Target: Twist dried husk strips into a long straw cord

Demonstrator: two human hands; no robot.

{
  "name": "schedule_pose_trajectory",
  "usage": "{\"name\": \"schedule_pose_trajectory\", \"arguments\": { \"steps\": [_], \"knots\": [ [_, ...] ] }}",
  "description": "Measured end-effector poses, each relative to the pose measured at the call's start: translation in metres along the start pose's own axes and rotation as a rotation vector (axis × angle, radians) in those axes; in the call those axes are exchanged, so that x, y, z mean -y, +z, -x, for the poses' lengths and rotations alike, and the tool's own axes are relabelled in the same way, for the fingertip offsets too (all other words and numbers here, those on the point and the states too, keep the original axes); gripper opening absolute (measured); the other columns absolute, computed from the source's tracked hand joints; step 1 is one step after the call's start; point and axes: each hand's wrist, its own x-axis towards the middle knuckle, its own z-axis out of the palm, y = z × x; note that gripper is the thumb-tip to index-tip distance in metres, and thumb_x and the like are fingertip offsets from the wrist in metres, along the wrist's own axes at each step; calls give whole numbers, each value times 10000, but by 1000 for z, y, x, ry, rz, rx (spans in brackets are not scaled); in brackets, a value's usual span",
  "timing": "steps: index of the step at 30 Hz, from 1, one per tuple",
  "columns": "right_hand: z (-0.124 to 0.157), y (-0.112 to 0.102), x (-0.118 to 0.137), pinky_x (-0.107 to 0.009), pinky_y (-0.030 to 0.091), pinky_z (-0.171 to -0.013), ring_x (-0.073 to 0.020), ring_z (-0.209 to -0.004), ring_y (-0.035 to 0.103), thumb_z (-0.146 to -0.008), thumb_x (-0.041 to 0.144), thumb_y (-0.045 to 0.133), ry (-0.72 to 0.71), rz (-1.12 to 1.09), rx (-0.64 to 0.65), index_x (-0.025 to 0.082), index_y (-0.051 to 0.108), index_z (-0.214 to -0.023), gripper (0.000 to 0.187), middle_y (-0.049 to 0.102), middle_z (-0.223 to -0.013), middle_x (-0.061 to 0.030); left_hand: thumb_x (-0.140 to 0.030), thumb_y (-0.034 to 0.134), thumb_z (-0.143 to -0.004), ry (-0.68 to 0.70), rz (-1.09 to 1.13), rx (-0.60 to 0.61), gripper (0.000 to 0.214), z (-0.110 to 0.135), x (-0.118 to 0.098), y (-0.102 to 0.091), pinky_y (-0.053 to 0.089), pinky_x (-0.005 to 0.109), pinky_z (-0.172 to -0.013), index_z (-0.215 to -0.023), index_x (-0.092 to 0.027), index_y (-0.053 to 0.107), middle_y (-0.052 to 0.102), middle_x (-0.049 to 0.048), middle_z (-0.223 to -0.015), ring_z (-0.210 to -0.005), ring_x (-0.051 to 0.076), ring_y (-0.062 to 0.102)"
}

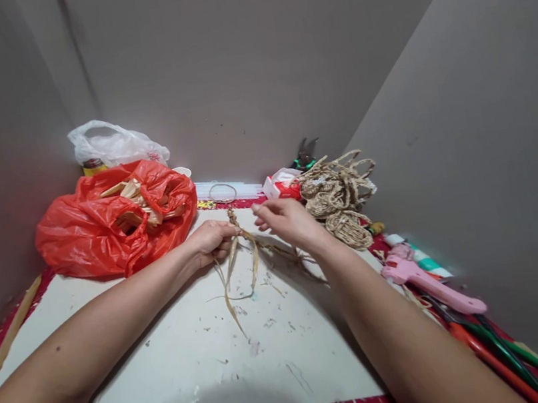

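My left hand [211, 240] pinches a thin braid of dried straw strips [238, 250] over a white board [209, 345]. The braided end points away from me, and loose strips trail toward me onto the board. My right hand [287, 222] hovers just right of the braid with its fingers curled around one strand. Both forearms reach in from the bottom of the view.
A red plastic bag [101, 230] of straw pieces lies at the back left, a white bag [113, 144] behind it. Woven straw baskets [339, 198] pile at the back right near scissors [306, 153]. A pink glue gun [427, 282] lies at right. Grey walls close in.
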Motion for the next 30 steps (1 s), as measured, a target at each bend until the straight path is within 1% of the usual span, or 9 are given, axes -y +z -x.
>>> {"name": "schedule_pose_trajectory", "arguments": {
  "steps": [2, 5, 7, 9, 13, 16, 21, 24, 30],
  "knots": [
    [-3, 14, -6, -221, 327, -464, -93, -487, 458, -828, 439, 502, 32, -51, 99, 150, 555, -685, 327, 550, -580, -24, -157, 586, -703, 11, -3, 5, 156, 0, 1, 0, 89, 179, -360, -609, -151, 462, 254, -96, -398, -327, 11, 158],
    [-2, 27, -9, -208, 223, -361, -54, -363, 315, -819, 456, 513, 171, -114, 232, 153, 523, -646, 349, 441, -465, 26, -155, 576, -706, 26, -41, 24, 167, 2, 1, 0, 82, 187, -365, -596, -153, 450, 255, -94, -405, -332, 12, 154],
    [-2, 27, -12, -202, 147, -332, -37, -334, 227, -812, 451, 527, 232, -138, 246, 155, 519, -632, 347, 352, -421, 60, -167, 558, -719, 29, -107, 50, 127, 3, 0, 0, 72, 200, -368, -614, -142, 491, 237, -97, -403, -333, 17, 137],
    [-4, 23, -15, -196, 108, -324, -31, -327, 180, -808, 441, 531, 274, -186, 311, 157, 513, -616, 343, 298, -397, 77, -190, 546, -729, 46, -213, 54, 122, 2, 1, -1, 80, 207, -373, -623, -137, 515, 235, -97, -393, -334, 24, 143],
    [-9, 17, -22, -174, 73, -318, -22, -322, 137, -771, 373, 570, 356, -372, 464, 174, 417, -563, 326, 279, -385, 93, -222, 590, -690, 219, -475, -3, 126, -2, 7, -5, 180, 183, -420, -627, -134, 526, 400, -61, -469, -404, 30, 281],
    [-8, 21, -22, -162, 82, -314, -19, -315, 142, -762, 276, 542, 387, -484, 444, 173, 396, -554, 274, 297, -386, 90, -257, 595, -680, 295, -638, -21, 138, -3, 6, -9, 229, 183, -456, -655, -123, 574, 475, -37, -543, -462, 44, 335],
    [-5, 30, -17, -166, 80, -317, -14, -302, 153, -724, 198, 532, 405, -462, 301, 141, 482, -551, 188, 271, -346, 93, -271, 520, -715, 202, -873, -56, 180, 5, -8, -10, 243, 200, -458, -664, -131, 621, 472, -30, -520, -458, 69, 344],
    [-3, 36, -16, -170, 80, -313, -18, -300, 157, -706, 181, 530, 381, -444, 221, 128, 515, -549, 166, 258, -323, 94, -250, 497, -717, 239, -1000, -113, 187, 11, -11, -3, 277, 211, -486, -595, -146, 593, 503, -7, -525, -492, 100, 404],
    [0, 46, -15, -167, 108, -290, -21, -292, 184, -673, 178, 554, 417, -565, 140, 192, 315, -432, 339, 271, -314, 81, -140, 536, -683, 423, -1267, -339, 72, 21, 9, 22, 373, 271, -606, -647, -172, 590, 573, 85, -587, -619, 210, 558]
  ]
}}
